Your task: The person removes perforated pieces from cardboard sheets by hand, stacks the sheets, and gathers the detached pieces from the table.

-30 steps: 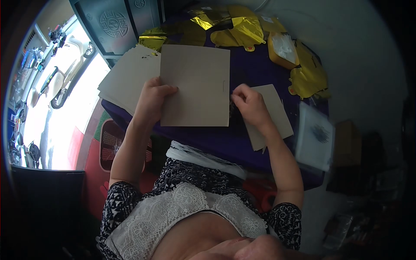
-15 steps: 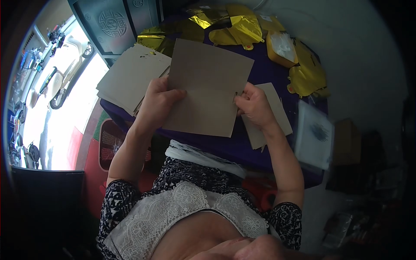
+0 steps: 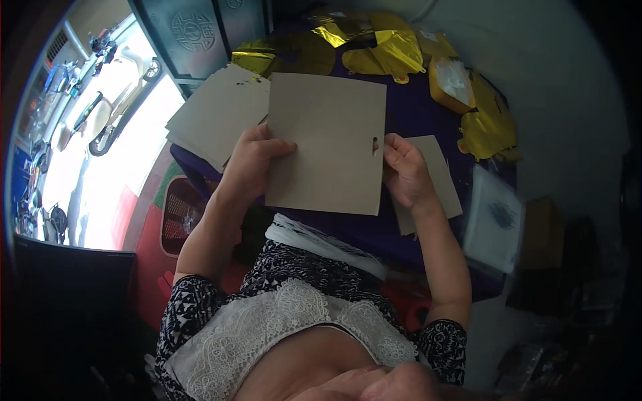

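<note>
Grey board (image 3: 326, 127) — one, above the near edge of the counter (image 3: 418, 110), longer axis near-to-far; left hand (image 3: 256, 160), fingers pinching its left side; right hand (image 3: 406, 170) beside its slot (image 3: 375, 142) — finger closure unclear.

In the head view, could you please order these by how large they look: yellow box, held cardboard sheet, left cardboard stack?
1. Held cardboard sheet, though its nearness may enlarge it
2. Left cardboard stack, counting only its uncovered part
3. Yellow box
</note>
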`<state>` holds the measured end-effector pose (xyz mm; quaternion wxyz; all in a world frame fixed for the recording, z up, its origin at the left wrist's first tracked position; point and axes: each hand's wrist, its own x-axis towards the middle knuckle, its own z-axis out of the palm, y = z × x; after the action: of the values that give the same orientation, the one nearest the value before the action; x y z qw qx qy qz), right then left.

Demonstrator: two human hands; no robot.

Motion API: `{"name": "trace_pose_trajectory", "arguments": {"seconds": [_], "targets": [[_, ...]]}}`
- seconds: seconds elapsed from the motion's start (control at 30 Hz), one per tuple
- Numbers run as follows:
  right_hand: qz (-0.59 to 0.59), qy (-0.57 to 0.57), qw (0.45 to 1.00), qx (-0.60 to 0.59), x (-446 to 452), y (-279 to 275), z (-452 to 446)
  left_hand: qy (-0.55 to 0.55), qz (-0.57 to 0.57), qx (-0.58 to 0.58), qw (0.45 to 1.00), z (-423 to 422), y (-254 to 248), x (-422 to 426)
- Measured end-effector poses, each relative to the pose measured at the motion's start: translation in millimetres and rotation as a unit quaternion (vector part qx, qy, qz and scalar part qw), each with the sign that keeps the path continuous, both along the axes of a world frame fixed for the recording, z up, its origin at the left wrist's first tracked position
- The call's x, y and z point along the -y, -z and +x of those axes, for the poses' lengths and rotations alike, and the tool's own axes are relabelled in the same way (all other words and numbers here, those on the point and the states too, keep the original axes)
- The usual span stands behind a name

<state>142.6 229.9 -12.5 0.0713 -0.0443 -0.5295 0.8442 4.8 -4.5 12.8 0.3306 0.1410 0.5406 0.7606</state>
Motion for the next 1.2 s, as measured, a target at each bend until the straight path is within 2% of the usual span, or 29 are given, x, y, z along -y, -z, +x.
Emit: {"name": "trace_pose_trajectory", "arguments": {"seconds": [0.17, 0.27, 0.33, 0.37, 0.43, 0.47, 0.53, 0.6, 0.7, 0.73, 0.83, 0.93, 0.97, 1.1, 1.13, 1.17, 1.2], "targets": [[-0.092, -0.010, 0.991, -0.099, 14, 8, -8, 0.039, 0.049, 0.088, 0.994, 1, 4, 4], [-0.077, 0.038, 0.993, -0.081, 24, -5, -8, 0.047, 0.088, 0.152, 0.983, 8, 8, 4], [-0.020, 0.076, 0.997, 0.005, 33, -26, -5, 0.067, 0.109, 0.174, 0.976, 13, 14, 1], [0.009, 0.093, 0.994, 0.049, 37, -31, -4, 0.076, 0.121, 0.186, 0.972, 18, 16, -2], [0.188, 0.117, 0.973, 0.057, 24, -1, -4, 0.058, 0.051, 0.138, 0.987, 28, 14, -7], [0.257, 0.137, 0.955, 0.061, 23, 7, -3, 0.055, 0.063, 0.121, 0.989, 28, 15, -6], [0.409, 0.158, 0.899, 0.009, 16, 17, -4, 0.019, 0.082, 0.089, 0.992, 26, 12, -4], [0.562, 0.156, 0.806, -0.102, 6, 21, -9, -0.049, 0.098, 0.057, 0.992, 21, 2, 2], [0.610, 0.146, 0.778, -0.042, 15, 15, -10, -0.146, 0.100, 0.023, 0.984, -2, -6, 17], [0.578, 0.149, 0.802, 0.008, 20, 6, -6, -0.168, 0.090, 0.003, 0.982, -12, -8, 23], [0.574, 0.147, 0.806, 0.004, 15, -13, 10, -0.230, 0.059, -0.045, 0.970, -42, -12, 41], [0.501, 0.161, 0.850, -0.002, -1, -18, 28, -0.278, 0.023, -0.070, 0.958, -74, -4, 57], [0.498, 0.173, 0.850, -0.003, -7, -19, 34, -0.291, 0.006, -0.072, 0.954, -85, 5, 60], [0.478, 0.250, 0.841, 0.039, -36, -26, 71, -0.269, 0.017, 0.044, 0.962, -107, 16, 72], [0.479, 0.271, 0.834, 0.049, -44, -27, 80, -0.248, -0.013, 0.027, 0.968, -114, 21, 78], [0.479, 0.289, 0.827, 0.056, -53, -28, 87, -0.203, -0.098, -0.095, 0.970, -112, 26, 88], [0.508, 0.317, 0.798, 0.065, -69, -21, 95, -0.171, -0.174, -0.220, 0.944, -109, 30, 98]]}}
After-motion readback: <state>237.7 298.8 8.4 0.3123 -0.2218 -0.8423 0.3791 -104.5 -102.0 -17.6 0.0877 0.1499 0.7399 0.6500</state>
